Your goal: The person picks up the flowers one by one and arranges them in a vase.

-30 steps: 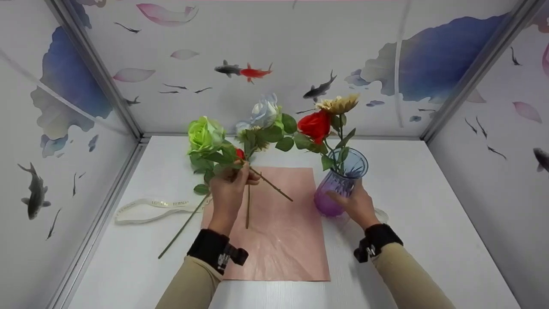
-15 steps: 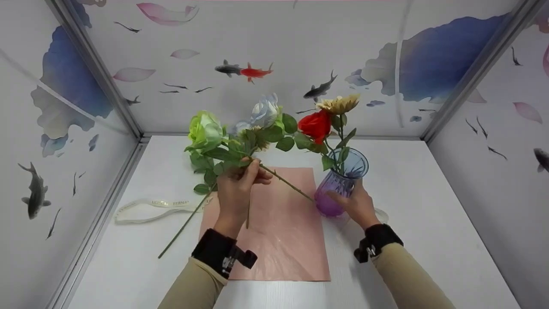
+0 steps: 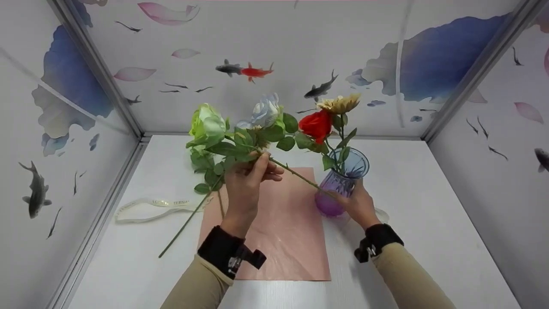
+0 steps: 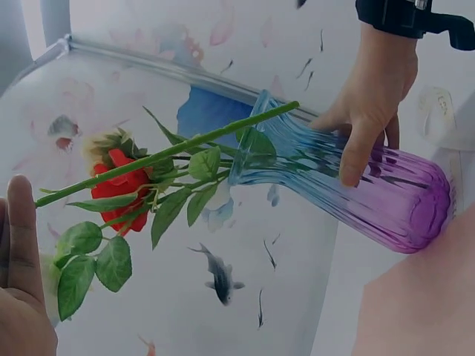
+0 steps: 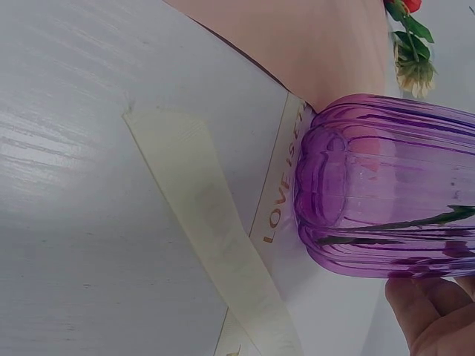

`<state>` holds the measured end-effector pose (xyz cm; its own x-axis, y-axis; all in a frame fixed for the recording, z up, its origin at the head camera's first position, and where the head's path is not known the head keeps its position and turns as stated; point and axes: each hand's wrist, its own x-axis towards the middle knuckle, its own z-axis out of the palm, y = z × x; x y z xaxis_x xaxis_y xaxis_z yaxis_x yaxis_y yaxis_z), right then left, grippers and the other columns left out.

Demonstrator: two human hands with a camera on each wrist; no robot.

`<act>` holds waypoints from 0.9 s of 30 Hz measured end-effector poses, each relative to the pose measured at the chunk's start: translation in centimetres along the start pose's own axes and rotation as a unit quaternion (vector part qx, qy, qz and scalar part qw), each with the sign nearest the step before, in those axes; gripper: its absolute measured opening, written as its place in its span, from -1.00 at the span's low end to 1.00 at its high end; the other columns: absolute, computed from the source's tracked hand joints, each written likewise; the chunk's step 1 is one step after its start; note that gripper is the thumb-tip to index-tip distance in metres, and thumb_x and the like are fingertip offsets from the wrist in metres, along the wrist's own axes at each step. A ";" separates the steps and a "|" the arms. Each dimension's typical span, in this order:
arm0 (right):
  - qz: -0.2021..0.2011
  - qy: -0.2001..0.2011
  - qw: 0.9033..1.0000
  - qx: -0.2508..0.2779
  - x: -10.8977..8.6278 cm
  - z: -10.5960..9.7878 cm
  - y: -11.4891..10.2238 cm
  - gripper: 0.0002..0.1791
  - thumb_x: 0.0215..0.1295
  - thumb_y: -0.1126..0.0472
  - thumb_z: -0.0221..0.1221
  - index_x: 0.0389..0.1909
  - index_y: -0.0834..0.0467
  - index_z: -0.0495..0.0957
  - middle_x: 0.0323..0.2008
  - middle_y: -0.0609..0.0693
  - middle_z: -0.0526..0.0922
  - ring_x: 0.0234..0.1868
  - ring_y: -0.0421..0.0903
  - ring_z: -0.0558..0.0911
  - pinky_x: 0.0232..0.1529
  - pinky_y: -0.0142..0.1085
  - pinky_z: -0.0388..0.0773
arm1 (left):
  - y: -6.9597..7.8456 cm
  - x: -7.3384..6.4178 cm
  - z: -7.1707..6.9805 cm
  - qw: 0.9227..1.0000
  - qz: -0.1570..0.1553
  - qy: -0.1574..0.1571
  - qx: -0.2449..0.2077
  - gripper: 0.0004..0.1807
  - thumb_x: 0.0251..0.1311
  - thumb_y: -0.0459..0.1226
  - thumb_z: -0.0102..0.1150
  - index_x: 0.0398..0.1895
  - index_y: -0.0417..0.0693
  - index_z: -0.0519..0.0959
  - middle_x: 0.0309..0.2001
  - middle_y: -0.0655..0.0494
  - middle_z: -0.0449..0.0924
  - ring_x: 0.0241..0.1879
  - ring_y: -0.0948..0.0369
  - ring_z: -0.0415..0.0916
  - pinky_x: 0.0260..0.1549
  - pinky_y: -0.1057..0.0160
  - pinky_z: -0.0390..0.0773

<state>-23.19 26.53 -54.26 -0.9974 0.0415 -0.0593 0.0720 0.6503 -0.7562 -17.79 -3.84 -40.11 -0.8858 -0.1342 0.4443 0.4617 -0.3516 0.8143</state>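
In the head view my left hand (image 3: 242, 189) pinches a green rose (image 3: 209, 124) by its stem (image 3: 296, 174), just under the leaves. The stem slants down to the right, its end appearing in front of the vase. My right hand (image 3: 361, 205) grips the blue-to-purple glass vase (image 3: 329, 202), which leans slightly. A red rose (image 3: 316, 125) and a beige daisy-like flower (image 3: 339, 104) stand in the vase. In the left wrist view the held stem (image 4: 185, 144) crosses before the vase's mouth; whether they touch I cannot tell.
A pale blue rose (image 3: 265, 110) and other flowers lie behind my left hand, one long stem (image 3: 180, 231) reaching front left. Pink wrapping paper (image 3: 283, 240) lies mid-table. A cream ribbon (image 3: 148, 211) with gold letters loops at left; more ribbon (image 5: 200, 178) lies near the vase's base.
My left hand has moved right and slightly away with the green rose, bringing the stem's end to the vase. A loose stem on the paper has shifted left. My right hand stays put.
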 end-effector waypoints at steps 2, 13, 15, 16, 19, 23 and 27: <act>-0.001 0.001 1.000 0.001 0.0 0.0 0.0 0.24 0.19 -0.33 0.36 0.60 0.14 -0.18 0.44 0.38 0.32 0.42 0.35 0.37 0.41 0.20 0.27 | 0.1 0.1 0.3 1.000 -0.004 0.001 0.001 -0.78 0.43 -0.30 0.22 -0.20 -0.36 0.66 -0.38 -0.30 0.68 -0.41 -0.04 0.75 -0.34 -0.11 0.71; 0.014 -0.007 1.000 0.008 -0.1 -0.2 0.0 0.34 0.13 -0.44 0.33 0.63 0.14 -0.24 0.50 0.38 0.21 0.47 0.36 0.29 0.41 0.21 0.26 | 0.4 0.5 1.9 1.000 -0.014 0.001 -0.020 -0.79 0.46 -0.25 0.19 -0.06 -0.24 0.63 -0.29 -0.17 0.69 -0.37 -0.09 0.74 -0.31 -0.13 0.71; 0.020 -0.011 1.000 0.012 -0.1 -0.2 0.0 0.36 0.12 -0.45 0.33 0.63 0.14 -0.27 0.52 0.37 0.18 0.48 0.35 0.27 0.42 0.20 0.26 | 0.3 0.6 2.0 1.000 -0.008 0.005 -0.022 -0.80 0.46 -0.26 0.19 -0.06 -0.25 0.63 -0.28 -0.20 0.68 -0.38 -0.09 0.74 -0.32 -0.13 0.71; 0.022 -0.013 1.000 0.013 -0.1 -0.2 0.0 0.38 0.12 -0.45 0.32 0.63 0.14 -0.29 0.52 0.37 0.17 0.49 0.35 0.27 0.42 0.21 0.25 | 0.3 0.6 2.1 1.000 -0.005 0.008 -0.024 -0.80 0.46 -0.27 0.19 -0.06 -0.25 0.63 -0.28 -0.21 0.68 -0.39 -0.09 0.74 -0.33 -0.13 0.71; 0.025 -0.014 0.999 0.016 -0.1 -0.2 0.0 0.38 0.11 -0.45 0.33 0.64 0.12 -0.30 0.52 0.36 0.17 0.49 0.35 0.26 0.43 0.21 0.23 | 0.1 0.7 2.4 0.999 -0.003 0.017 -0.033 -0.79 0.46 -0.29 0.18 -0.04 -0.28 0.62 -0.27 -0.25 0.68 -0.41 -0.05 0.74 -0.34 -0.12 0.71; 0.024 -0.015 0.999 0.026 -0.1 -0.2 -0.1 0.37 0.10 -0.44 0.35 0.64 0.08 -0.29 0.53 0.34 0.18 0.50 0.34 0.26 0.44 0.22 0.22 | -0.3 0.7 2.8 0.999 -0.008 0.018 -0.036 -0.77 0.46 -0.32 0.16 0.01 -0.34 0.61 -0.24 -0.27 0.68 -0.41 -0.02 0.75 -0.35 -0.11 0.72; 0.023 -0.019 0.999 0.036 -0.1 -0.2 -0.1 0.35 0.09 -0.44 0.36 0.63 0.04 -0.27 0.52 0.32 0.20 0.50 0.33 0.26 0.43 0.23 0.21 | -0.7 0.7 3.2 1.000 -0.009 0.014 -0.011 -0.73 0.46 -0.32 0.17 -0.01 -0.43 0.59 -0.26 -0.27 0.68 -0.43 -0.01 0.75 -0.37 -0.09 0.72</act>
<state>-23.09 26.61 -54.04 -0.9922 0.0396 -0.1186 0.1190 0.5915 -0.7975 -18.56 -0.68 -39.17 -0.8955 -0.1531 0.4180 0.4439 -0.3749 0.8138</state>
